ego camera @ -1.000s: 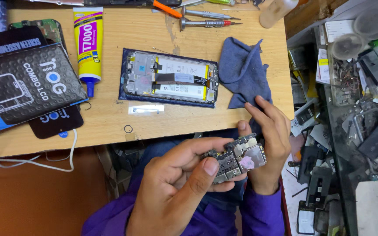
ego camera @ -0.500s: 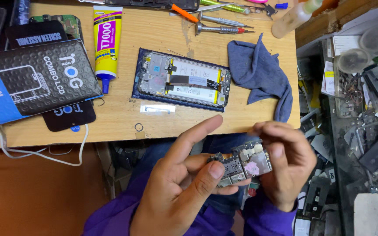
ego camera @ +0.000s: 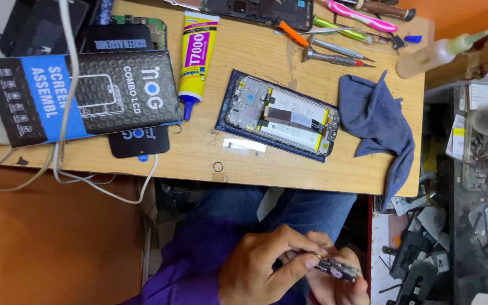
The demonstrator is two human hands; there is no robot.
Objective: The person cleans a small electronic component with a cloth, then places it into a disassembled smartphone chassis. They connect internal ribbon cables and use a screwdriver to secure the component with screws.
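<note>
workbench: wooden top, lying above the person's lap.
opened phone: resting face down mid-bench, internals showing, just beside the blue cloth.
glue tube: lying left of the phone.
left hand: pinching the circuit board with thumb and forefinger, fingers closing narrow.
right hand: cupping the board from beneath, partly cut off by the frame.
circuit board: being held over the lap, below the bench edge; likely light, stiff and fragile; best gripped by its edges, clear of components.
</note>
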